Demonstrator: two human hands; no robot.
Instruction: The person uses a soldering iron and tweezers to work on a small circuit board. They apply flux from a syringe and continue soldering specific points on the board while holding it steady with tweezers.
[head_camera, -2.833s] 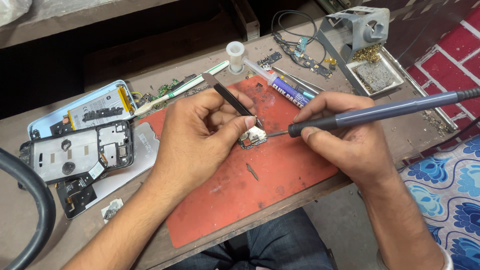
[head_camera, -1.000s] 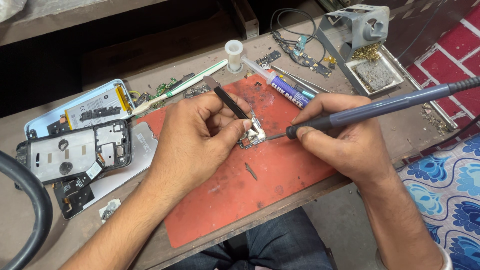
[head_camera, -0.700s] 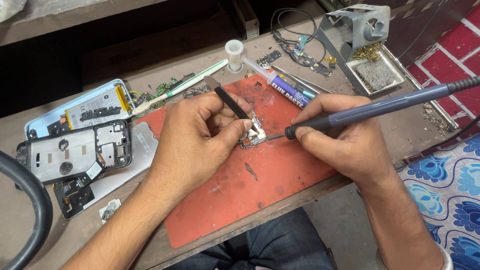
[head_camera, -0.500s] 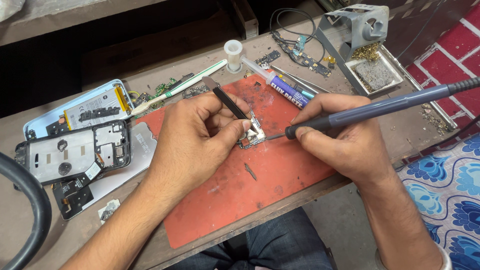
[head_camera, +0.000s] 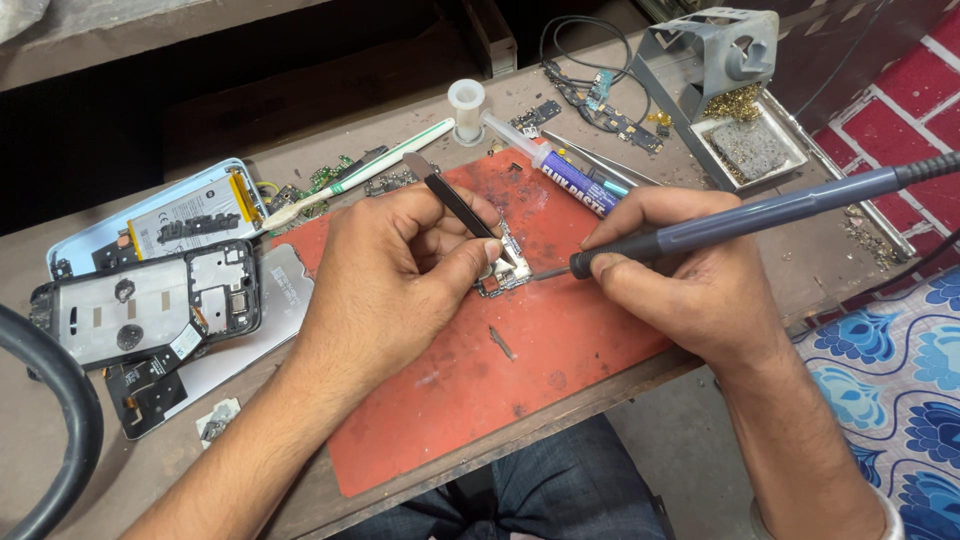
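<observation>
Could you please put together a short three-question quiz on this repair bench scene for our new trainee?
1. True or false: the left hand holds black metal tweezers over the small circuit board.
2. Which hand grips the grey-blue soldering iron?
3. The board lies on: A) the red rubber work mat; B) the grey metal tray; C) the light blue phone back cover.

Key: 1 true; 2 the right hand; 3 A.
</observation>
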